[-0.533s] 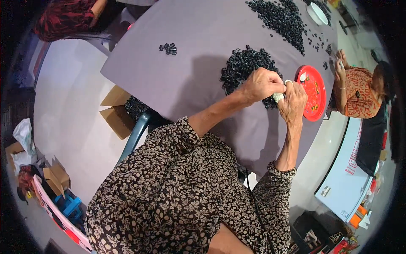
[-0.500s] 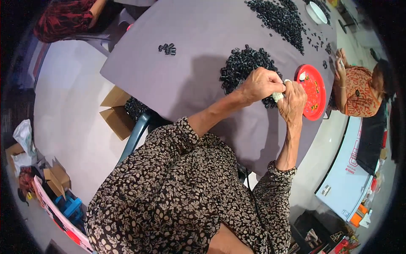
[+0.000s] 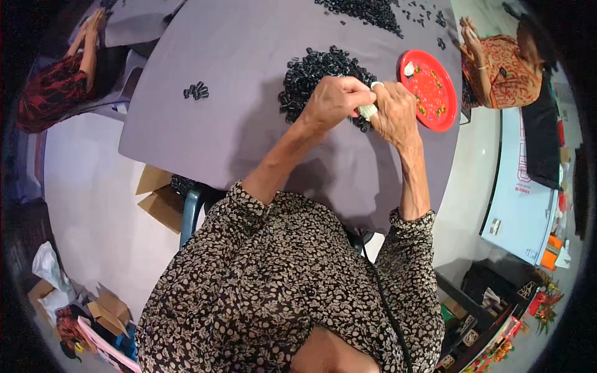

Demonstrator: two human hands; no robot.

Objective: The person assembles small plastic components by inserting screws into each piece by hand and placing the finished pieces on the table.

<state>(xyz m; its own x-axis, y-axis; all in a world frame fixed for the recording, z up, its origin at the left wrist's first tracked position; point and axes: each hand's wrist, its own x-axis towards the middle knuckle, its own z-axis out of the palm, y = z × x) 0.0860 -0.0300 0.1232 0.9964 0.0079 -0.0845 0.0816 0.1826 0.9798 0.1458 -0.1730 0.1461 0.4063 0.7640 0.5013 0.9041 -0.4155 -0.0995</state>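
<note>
My left hand (image 3: 336, 102) is closed in a pinch, with its thumb and fingertips at a crumpled whitish cloth-like wad (image 3: 368, 112). Curled around the same wad is my right hand (image 3: 395, 115), its knuckles up. The hands almost touch each other, and the fingers cover much of the wad. Beneath and just beyond them spreads a pile of small black tube-like pieces (image 3: 320, 71). A red oval plate (image 3: 429, 123) with a flower pattern lies right of my right hand, bearing a small white item (image 3: 408, 69) near its left rim.
A grey cloth covers the table (image 3: 205, 130). A few black pieces (image 3: 196, 91) lie to the left, and a larger heap (image 3: 367, 13) at the far side. Two people sit at the left and right. An open cardboard box (image 3: 160, 211) stands on the floor left of my chair.
The view has shifted, so table, plate and hands appear further left and higher. Both hands stay over the near edge of the pile with the whitish wad between them. Another person's hands now show at far left.
</note>
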